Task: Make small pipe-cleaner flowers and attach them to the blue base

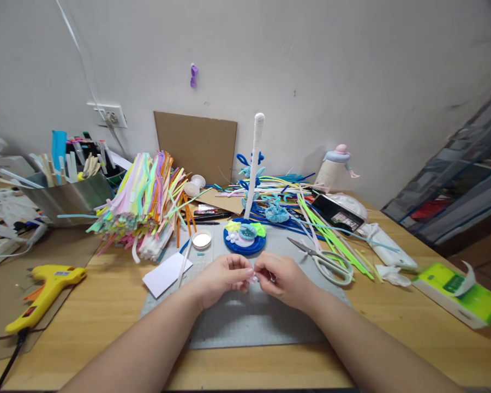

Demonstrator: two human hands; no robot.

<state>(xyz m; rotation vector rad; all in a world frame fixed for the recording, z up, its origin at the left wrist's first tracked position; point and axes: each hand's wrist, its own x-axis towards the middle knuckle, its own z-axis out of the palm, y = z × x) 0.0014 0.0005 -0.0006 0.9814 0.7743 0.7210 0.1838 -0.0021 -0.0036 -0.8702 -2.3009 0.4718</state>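
Note:
My left hand (225, 277) and my right hand (284, 279) meet above the grey mat (253, 322). Their fingertips pinch a small pale pink piece (252, 277) between them; its shape is too small to make out. Just beyond my fingers stands a round blue base (245, 248) with yellow, green and white flower pieces on it. A white wrapped rod (253, 169) rises upright behind that base, with blue curled pieces beside it. Scissors (327, 262) lie partly open to the right of my right hand.
A yellow glue gun (49, 292) lies on cardboard at the left. A white card (167, 274), a small round tin (202, 239) and a big bundle of fuzzy stems (139, 202) are nearer. At the right are a phone (337, 213) and a green tissue pack (458, 295).

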